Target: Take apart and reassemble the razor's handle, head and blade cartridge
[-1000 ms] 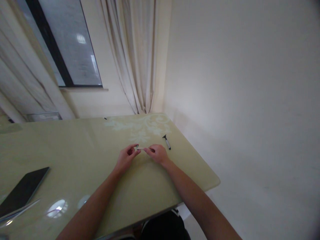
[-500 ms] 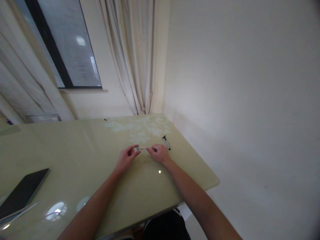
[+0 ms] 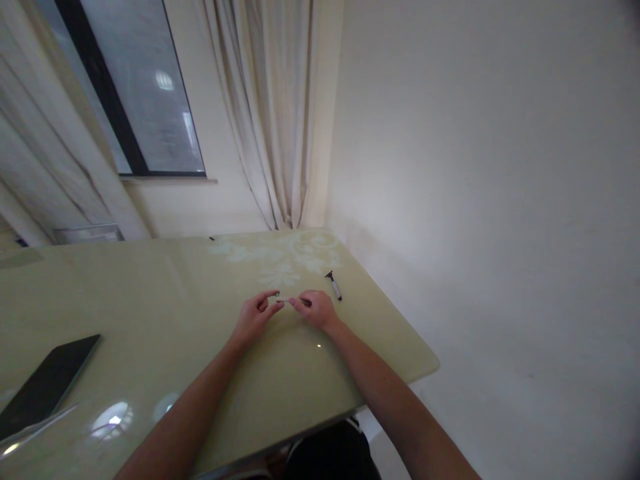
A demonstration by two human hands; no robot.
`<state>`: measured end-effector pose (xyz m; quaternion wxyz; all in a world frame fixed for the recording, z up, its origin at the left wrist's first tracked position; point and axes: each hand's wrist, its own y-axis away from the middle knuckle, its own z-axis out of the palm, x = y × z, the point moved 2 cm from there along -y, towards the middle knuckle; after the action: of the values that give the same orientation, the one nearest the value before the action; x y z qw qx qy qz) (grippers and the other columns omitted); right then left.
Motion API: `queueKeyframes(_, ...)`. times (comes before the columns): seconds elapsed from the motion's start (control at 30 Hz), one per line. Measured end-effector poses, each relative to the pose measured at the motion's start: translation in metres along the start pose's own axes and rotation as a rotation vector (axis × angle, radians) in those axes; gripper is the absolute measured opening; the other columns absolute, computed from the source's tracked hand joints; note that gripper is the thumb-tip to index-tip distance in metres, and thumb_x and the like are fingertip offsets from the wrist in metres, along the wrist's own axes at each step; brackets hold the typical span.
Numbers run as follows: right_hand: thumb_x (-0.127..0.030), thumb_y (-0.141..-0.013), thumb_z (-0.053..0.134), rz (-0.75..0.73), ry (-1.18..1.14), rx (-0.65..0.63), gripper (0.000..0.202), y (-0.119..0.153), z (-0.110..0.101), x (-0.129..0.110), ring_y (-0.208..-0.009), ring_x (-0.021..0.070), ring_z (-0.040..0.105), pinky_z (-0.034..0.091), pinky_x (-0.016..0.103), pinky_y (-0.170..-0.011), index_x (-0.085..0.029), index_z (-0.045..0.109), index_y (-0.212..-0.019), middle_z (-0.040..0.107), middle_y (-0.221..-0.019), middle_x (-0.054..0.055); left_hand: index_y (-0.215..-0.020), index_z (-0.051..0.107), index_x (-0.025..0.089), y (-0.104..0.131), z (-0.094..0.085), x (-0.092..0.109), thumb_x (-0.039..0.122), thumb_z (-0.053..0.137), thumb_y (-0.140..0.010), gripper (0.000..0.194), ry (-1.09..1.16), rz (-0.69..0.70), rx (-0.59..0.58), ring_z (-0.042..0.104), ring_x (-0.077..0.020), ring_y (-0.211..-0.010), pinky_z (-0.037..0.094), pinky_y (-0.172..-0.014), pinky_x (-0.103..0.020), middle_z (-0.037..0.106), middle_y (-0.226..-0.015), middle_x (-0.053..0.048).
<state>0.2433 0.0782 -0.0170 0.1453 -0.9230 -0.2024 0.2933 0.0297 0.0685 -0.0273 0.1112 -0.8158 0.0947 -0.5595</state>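
Over the table, my left hand is closed in a pinch, its thumb and forefinger around a small dark piece. That piece is too small to identify. Just to the right, my right hand grips a thin, pale, stick-like tool that points left. The tool's tip lies by my left thumb, just below the small piece; whether they touch I cannot tell. My right fingers hide the rest of the tool. A razor with a dark head and grey handle lies on the table beyond my right hand.
The glossy pale-green table ends at a wall on the right. A dark flat slab lies at the left, with a shiny clear item near it. A tiny dark object sits at the back edge, before the curtains.
The thin tool's tip has shifted slightly left and down, toward my left thumb. The small piece in my left fingers shows at a different angle. Both arms stay nearly in place.
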Motion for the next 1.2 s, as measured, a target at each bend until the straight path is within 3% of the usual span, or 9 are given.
queueKeyframes(0.27, -0.055, -0.102, 0.058, 0.004, 0.035, 0.051, 0.054, -0.001, 0.003, -0.002, -0.064, 0.0129, 0.048, 0.024, 0.027, -0.061, -0.018, 0.062, -0.063, 0.058, -0.065, 0.000, -0.116, 0.078, 0.011, 0.002, -0.001, 0.002, 0.070, 0.073, -0.074, 0.072, -0.027, 0.009, -0.014, 0.028, -0.0117, -0.056, 0.024, -0.057, -0.026, 0.024, -0.062, 0.010)
queueKeyframes(0.4, -0.057, -0.102, 0.057, 0.079, -0.033, 0.193, 0.055, -0.005, -0.004, 0.009, -0.064, 0.0154, 0.052, 0.031, 0.026, -0.062, -0.019, 0.064, -0.062, 0.062, -0.065, 0.002, -0.116, 0.078, 0.013, 0.002, -0.001, 0.002, 0.070, 0.070, -0.076, 0.070, -0.070, 0.012, -0.030, 0.031, -0.0121, -0.056, 0.027, -0.057, -0.026, 0.026, -0.062, 0.009)
queueKeyframes(0.5, -0.049, -0.110, 0.041, 0.091, -0.105, 0.309, 0.048, -0.011, -0.016, 0.022, -0.083, 0.0192, 0.065, 0.043, 0.027, -0.076, -0.020, 0.075, -0.092, 0.074, -0.091, 0.007, -0.115, 0.078, 0.014, -0.002, 0.002, 0.001, 0.067, 0.067, -0.078, 0.066, -0.137, 0.008, -0.073, 0.038, -0.0132, -0.056, 0.031, -0.058, -0.026, 0.034, -0.061, 0.008)
queueKeyframes(0.57, -0.042, -0.112, 0.031, 0.107, -0.154, 0.428, 0.047, -0.016, -0.025, 0.032, -0.104, 0.0212, 0.066, 0.047, 0.029, -0.090, -0.020, 0.071, -0.117, 0.074, -0.115, 0.011, -0.113, 0.078, 0.015, -0.007, 0.007, 0.000, 0.063, 0.068, -0.079, 0.060, -0.203, -0.007, -0.115, 0.045, -0.0149, -0.058, 0.035, -0.060, -0.027, 0.044, -0.060, 0.006)
queueKeyframes(0.67, -0.034, -0.110, 0.034, 0.179, -0.225, 0.619, 0.042, -0.020, -0.037, 0.049, -0.117, 0.0230, 0.064, 0.046, 0.034, -0.102, -0.017, 0.064, -0.133, 0.070, -0.128, 0.014, -0.112, 0.080, 0.019, -0.018, 0.020, 0.002, 0.053, 0.073, -0.079, 0.049, -0.335, -0.051, -0.162, 0.058, -0.0191, -0.066, 0.040, -0.064, -0.029, 0.063, -0.070, 0.000)
queueKeyframes(0.8, -0.021, -0.104, 0.039, 0.405, -0.071, 0.509, 0.043, -0.018, -0.047, 0.074, -0.115, 0.0239, 0.064, 0.047, 0.034, -0.102, -0.012, 0.060, -0.140, 0.068, -0.131, 0.017, -0.117, 0.081, 0.025, -0.040, 0.052, 0.011, 0.043, 0.079, -0.078, 0.044, -0.491, -0.099, -0.183, 0.068, -0.0254, -0.084, 0.044, -0.078, -0.034, 0.076, -0.086, -0.005)
queueKeyframes(0.97, -0.012, -0.100, 0.044, 0.563, 0.072, 0.382, 0.038, -0.004, -0.057, 0.099, -0.106, 0.0272, 0.067, 0.047, 0.033, -0.093, -0.008, 0.072, -0.125, 0.072, -0.115, 0.021, -0.119, 0.081, 0.032, -0.065, 0.097, 0.022, 0.050, 0.078, -0.081, 0.042, -0.589, -0.134, -0.181, 0.068, -0.0331, -0.108, 0.042, -0.098, -0.046, 0.080, -0.097, -0.006)
queueKeyframes(1.1, -0.012, -0.100, 0.050, 0.621, 0.158, 0.279, 0.030, 0.002, -0.057, 0.102, -0.095, 0.0249, 0.069, 0.046, 0.030, -0.084, -0.014, 0.079, -0.105, 0.076, -0.102, 0.017, -0.122, 0.079, 0.034, -0.067, 0.110, 0.025, 0.057, 0.074, -0.083, 0.046, -0.638, -0.117, -0.170, 0.064, -0.0369, -0.118, 0.040, -0.103, -0.051, 0.080, -0.107, -0.008)
queueKeyframes(1.2, -0.019, -0.102, 0.053, 0.639, 0.198, 0.253, 0.026, 0.001, -0.056, 0.097, -0.092, 0.0230, 0.069, 0.044, 0.028, -0.079, -0.019, 0.080, -0.102, 0.078, -0.101, 0.013, -0.124, 0.078, 0.033, -0.062, 0.109, 0.024, 0.058, 0.072, -0.085, 0.046, -0.668, -0.061, -0.177, 0.062, -0.0371, -0.121, 0.039, -0.104, -0.051, 0.078, -0.115, -0.010)
